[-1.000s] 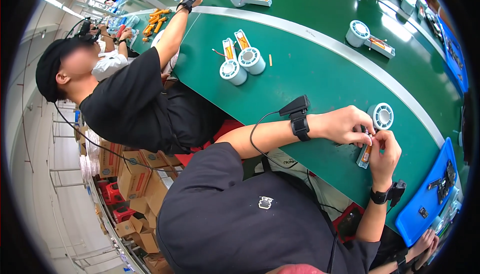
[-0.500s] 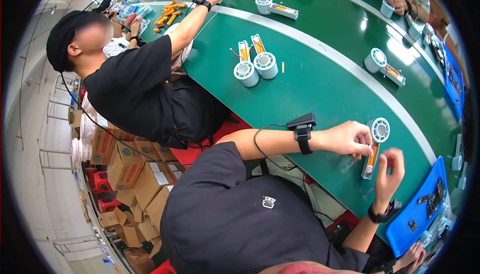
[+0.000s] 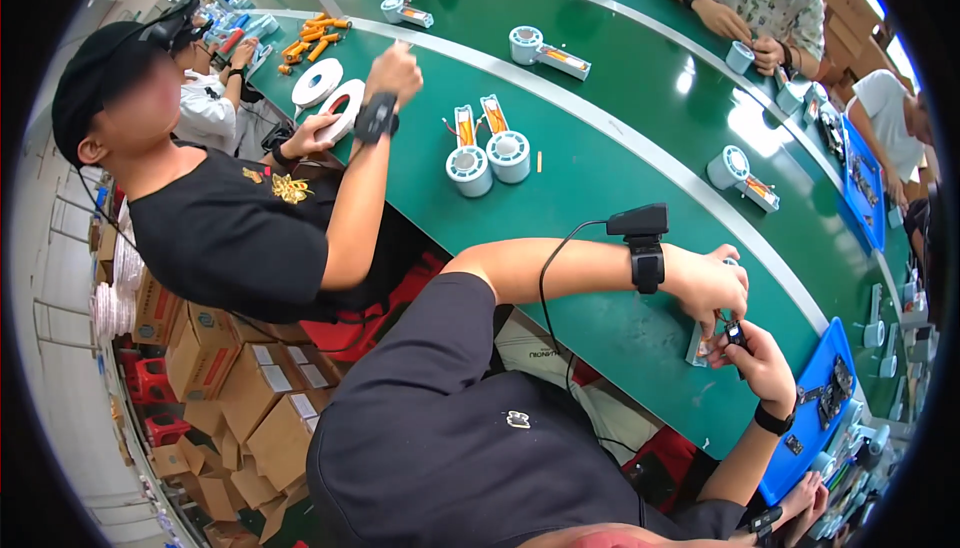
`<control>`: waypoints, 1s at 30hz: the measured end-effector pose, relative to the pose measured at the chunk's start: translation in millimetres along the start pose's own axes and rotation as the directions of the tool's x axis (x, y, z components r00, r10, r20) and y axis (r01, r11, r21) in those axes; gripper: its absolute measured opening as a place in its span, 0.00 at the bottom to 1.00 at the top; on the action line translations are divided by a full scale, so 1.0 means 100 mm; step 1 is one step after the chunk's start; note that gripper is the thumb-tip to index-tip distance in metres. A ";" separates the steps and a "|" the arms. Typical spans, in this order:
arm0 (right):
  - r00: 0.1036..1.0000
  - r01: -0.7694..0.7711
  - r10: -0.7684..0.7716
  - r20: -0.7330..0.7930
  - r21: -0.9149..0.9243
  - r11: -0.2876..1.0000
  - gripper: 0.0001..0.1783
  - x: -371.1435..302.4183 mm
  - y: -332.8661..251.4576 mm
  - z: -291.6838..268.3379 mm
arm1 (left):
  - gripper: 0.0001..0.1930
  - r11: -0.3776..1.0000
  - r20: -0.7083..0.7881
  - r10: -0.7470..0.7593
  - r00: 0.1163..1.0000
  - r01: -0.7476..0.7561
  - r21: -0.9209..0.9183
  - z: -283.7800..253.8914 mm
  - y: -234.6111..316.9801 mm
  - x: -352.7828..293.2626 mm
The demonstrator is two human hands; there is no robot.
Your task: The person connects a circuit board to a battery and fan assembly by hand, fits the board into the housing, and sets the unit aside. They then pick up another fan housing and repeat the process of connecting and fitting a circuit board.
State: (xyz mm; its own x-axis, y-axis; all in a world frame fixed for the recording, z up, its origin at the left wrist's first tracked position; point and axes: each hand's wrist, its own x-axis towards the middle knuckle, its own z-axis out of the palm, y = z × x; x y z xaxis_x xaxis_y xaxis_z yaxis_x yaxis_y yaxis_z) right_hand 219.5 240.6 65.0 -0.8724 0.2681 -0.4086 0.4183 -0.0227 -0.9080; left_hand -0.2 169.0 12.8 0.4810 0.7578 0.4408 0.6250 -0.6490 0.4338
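Observation:
A light-blue handheld fan body [image 3: 697, 347], with a round head and an open handle, lies on the green bench, mostly covered by my hands. My left hand [image 3: 708, 283] curls over its round head, fingers bent down toward the handle's wires; whether they also pinch a wire is hidden. Close beside it, my right hand [image 3: 764, 363] pinches a small black circuit board [image 3: 735, 333] between thumb and fingers, right above the handle. Two similar fan bodies [image 3: 509, 156] stand together farther left, orange batteries in their open handles.
A blue tray [image 3: 800, 453] of dark circuit boards lies right of my right hand. Beyond a pale rail, more fan bodies [image 3: 729, 167] sit on the green surface. At left, a co-worker [image 3: 230, 218] holds a white tape roll [image 3: 345, 111]; orange batteries [image 3: 318, 38] lie behind.
My right hand has come in to the handle and now holds a small black board. My left hand has shifted over the fan's head. The co-worker's arm has drawn back, and the view has shifted.

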 end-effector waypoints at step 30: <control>0.770 0.044 -0.430 -0.471 -0.633 0.773 0.22 0.25 0.67 0.50 | 0.03 0.954 -0.308 -0.131 0.942 0.204 0.221 0.17 0.15 -0.21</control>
State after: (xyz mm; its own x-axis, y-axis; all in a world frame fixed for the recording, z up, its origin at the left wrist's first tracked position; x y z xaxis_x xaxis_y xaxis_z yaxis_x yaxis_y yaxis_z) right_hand 213.6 198.0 -10.6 -0.7329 0.6699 0.1189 0.4450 0.6042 -0.6610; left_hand 9.1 144.5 -3.7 0.1822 0.7784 0.6008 0.8301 -0.4492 0.3303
